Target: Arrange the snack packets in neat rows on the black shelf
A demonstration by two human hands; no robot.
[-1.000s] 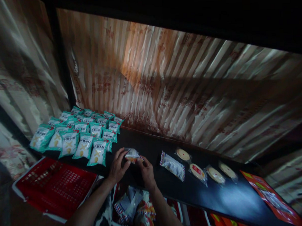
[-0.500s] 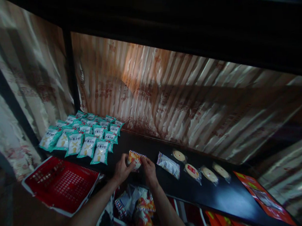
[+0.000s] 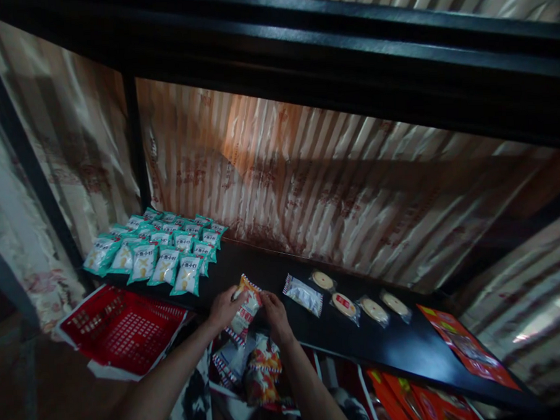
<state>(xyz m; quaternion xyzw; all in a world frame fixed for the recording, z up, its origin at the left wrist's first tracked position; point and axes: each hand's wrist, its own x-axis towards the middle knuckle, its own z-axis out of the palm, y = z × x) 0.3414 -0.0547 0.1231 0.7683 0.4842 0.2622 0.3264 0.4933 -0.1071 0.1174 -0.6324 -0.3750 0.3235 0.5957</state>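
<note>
An orange and white snack packet (image 3: pixel 245 310) with striped ends is held tilted above the front edge of the black shelf (image 3: pixel 259 268). My left hand (image 3: pixel 225 309) is closed around its left side, thumb on the front. At its right upper edge, the fingers of my right hand (image 3: pixel 274 313) are pinched together on it. Just right of that hand, a silver packet (image 3: pixel 303 294) with striped ends lies flat on the shelf. Below my hands, similar orange packets (image 3: pixel 263 371) sit in a container.
Teal and white snack bags (image 3: pixel 143 262) stand in rows at the shelf's left. A red basket (image 3: pixel 123 334) is below them. Several round wrapped biscuits (image 3: pixel 344 305) lie on the right, beyond them a red package (image 3: pixel 466 344). A dark beam (image 3: pixel 273 55) crosses overhead.
The packet has turned more upright in my hands, and more of its printed front shows. My view has tilted and shifted slightly, bringing more of the upper beam into sight.
</note>
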